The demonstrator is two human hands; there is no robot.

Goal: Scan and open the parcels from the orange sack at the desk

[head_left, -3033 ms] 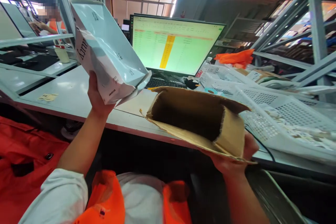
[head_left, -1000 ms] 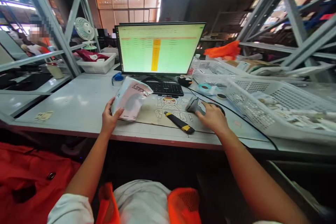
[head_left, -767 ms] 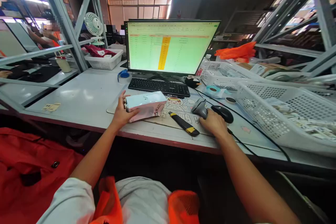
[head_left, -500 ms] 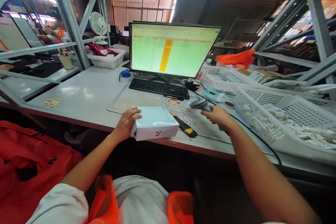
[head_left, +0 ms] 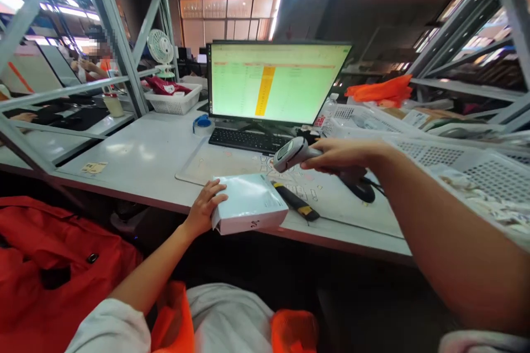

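Note:
My left hand (head_left: 206, 207) grips the left end of a white box (head_left: 248, 198), its fingers over the top edge. The box rests at the front edge of the desk, with a small dark mark on its front side. In my right hand (head_left: 342, 155) is a grey barcode scanner (head_left: 292, 153), held above the desk mat to the right of the box, its head tilted down toward the left. A black and yellow utility knife (head_left: 296, 201) lies on the mat beside the box. Under my right hand a dark mouse (head_left: 360, 190) shows in part.
A monitor (head_left: 277, 83) with a spreadsheet stands behind a black keyboard (head_left: 244, 140). White plastic baskets (head_left: 476, 176) fill the right side. Blue tape (head_left: 202, 123) and another basket (head_left: 176, 102) are at the back left. Metal frame posts (head_left: 111, 38) flank the desk.
My right hand has raised the barcode scanner and brought it left, closer to the box. The mouse has come into view beneath it. My left hand keeps its hold on the box.

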